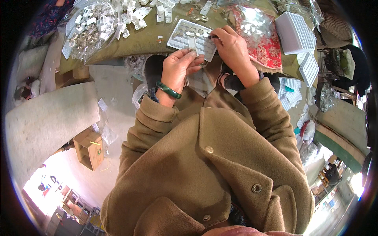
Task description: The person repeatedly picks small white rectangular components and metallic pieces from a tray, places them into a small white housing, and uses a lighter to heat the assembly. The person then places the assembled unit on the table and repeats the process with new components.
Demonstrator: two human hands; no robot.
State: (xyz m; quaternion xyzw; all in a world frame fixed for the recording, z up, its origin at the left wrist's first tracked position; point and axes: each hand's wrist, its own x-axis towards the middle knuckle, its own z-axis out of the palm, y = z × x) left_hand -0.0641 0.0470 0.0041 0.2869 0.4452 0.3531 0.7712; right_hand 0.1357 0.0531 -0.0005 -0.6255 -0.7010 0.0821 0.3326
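Observation:
My left hand, with a dark green bangle on the wrist, pinches a small white plastic case between thumb and fingers. The case appears to have its lid up, over the near part of a white tray. Rows of small round pieces, some silvery and some white, fill the tray's pockets. At the tray's right edge, my right hand is closed, thumb and fingertips pressed together. A small dark thing shows at those fingertips, too small to name. Below the left fingers hangs a small ring-shaped item, partly hidden.
A clear bag of small parts sits at the table's left, beside loose white cases. To the right lie a red patterned cloth, a stack of white trays and a tilted tray. A cardboard box stands on the floor.

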